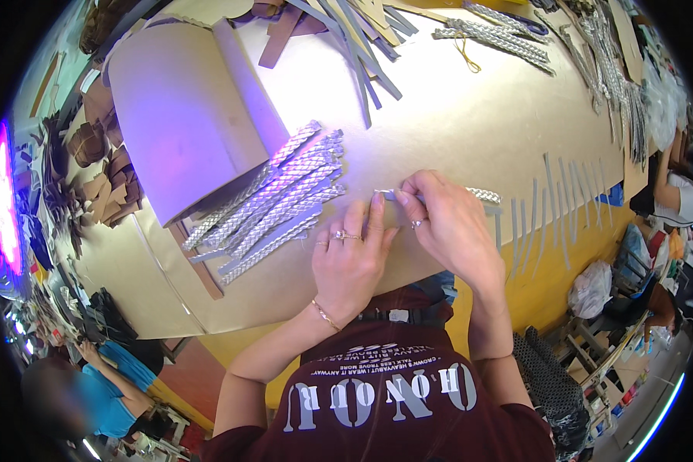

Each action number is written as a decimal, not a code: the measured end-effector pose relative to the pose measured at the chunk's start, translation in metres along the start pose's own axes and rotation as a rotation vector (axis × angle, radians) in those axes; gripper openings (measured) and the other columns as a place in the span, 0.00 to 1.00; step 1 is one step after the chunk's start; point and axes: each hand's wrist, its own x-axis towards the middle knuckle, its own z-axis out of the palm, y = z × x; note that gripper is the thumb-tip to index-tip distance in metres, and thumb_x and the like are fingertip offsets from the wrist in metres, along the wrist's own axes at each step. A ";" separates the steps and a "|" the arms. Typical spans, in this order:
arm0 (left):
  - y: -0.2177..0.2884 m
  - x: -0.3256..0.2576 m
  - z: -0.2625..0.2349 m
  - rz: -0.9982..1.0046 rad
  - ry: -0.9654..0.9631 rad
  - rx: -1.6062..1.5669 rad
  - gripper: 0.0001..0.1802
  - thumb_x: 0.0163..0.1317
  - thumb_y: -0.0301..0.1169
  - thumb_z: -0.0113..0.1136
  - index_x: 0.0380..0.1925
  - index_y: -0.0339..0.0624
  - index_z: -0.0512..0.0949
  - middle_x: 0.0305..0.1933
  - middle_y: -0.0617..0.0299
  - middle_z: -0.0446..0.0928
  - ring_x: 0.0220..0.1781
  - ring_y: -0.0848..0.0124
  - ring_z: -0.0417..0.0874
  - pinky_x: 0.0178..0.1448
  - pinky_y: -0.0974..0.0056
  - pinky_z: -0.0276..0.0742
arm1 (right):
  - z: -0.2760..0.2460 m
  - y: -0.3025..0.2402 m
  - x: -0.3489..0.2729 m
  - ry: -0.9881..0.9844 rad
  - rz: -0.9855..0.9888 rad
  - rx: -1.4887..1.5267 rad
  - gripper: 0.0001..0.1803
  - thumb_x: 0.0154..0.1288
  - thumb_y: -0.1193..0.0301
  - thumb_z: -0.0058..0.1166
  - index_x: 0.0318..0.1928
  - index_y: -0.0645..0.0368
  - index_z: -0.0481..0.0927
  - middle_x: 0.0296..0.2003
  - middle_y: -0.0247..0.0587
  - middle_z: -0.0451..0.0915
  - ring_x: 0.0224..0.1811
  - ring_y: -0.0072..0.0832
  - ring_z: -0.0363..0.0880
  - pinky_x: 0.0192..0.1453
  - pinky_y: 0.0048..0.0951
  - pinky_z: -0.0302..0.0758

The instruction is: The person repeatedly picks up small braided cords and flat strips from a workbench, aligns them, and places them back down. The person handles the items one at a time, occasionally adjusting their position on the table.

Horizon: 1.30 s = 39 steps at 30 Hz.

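A silver braided strap (pixel 483 195) lies crosswise on the table in front of me, its middle covered by my right hand. My right hand (pixel 450 223) pinches the strap near its left end, where a thin grey strip seems to wrap round it. My left hand (pixel 352 254) rests on the tabletop with fingers stretched out, and its index fingertip presses on the strap's left end. Left of my hands lies a pile of similar silver braided straps (pixel 277 196). Thin grey strips (pixel 547 212) hang in a row along the table's edge to the right.
A large curved brown board (pixel 185 115) stands on the gold-coloured tabletop (pixel 454 115) at the left. Grey and brown strips (pixel 362 58) lie at the back, with more braided straps (pixel 500 42) beyond. Brown scraps (pixel 112 189) heap at far left. A person in blue (pixel 119 385) is at lower left.
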 end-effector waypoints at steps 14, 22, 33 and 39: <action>0.009 0.003 -0.005 0.152 -0.063 0.331 0.27 0.60 0.42 0.68 0.55 0.36 0.80 0.50 0.61 0.76 0.38 0.68 0.76 0.41 0.63 0.72 | -0.006 0.009 0.001 0.027 0.053 -0.033 0.11 0.67 0.65 0.60 0.34 0.61 0.78 0.27 0.48 0.81 0.29 0.45 0.80 0.36 0.42 0.73; 0.012 0.008 -0.009 0.108 -0.083 0.250 0.29 0.60 0.40 0.66 0.57 0.33 0.79 0.50 0.57 0.74 0.44 0.67 0.76 0.46 0.62 0.70 | -0.004 0.007 0.002 0.051 0.076 -0.056 0.12 0.67 0.64 0.59 0.34 0.60 0.79 0.28 0.47 0.82 0.30 0.47 0.81 0.37 0.43 0.74; 0.022 0.003 0.009 0.071 -0.197 -0.139 0.42 0.61 0.41 0.64 0.68 0.24 0.62 0.74 0.38 0.59 0.76 0.49 0.62 0.79 0.48 0.55 | 0.002 0.006 -0.008 0.193 0.052 -0.090 0.11 0.66 0.64 0.60 0.34 0.59 0.80 0.29 0.47 0.82 0.30 0.47 0.81 0.36 0.43 0.76; 0.018 -0.003 0.012 0.058 -0.200 -0.143 0.41 0.67 0.49 0.58 0.67 0.23 0.63 0.74 0.37 0.60 0.76 0.50 0.63 0.77 0.49 0.58 | -0.017 0.029 -0.021 0.095 0.135 0.069 0.12 0.66 0.64 0.62 0.33 0.61 0.80 0.27 0.48 0.81 0.26 0.42 0.80 0.32 0.39 0.73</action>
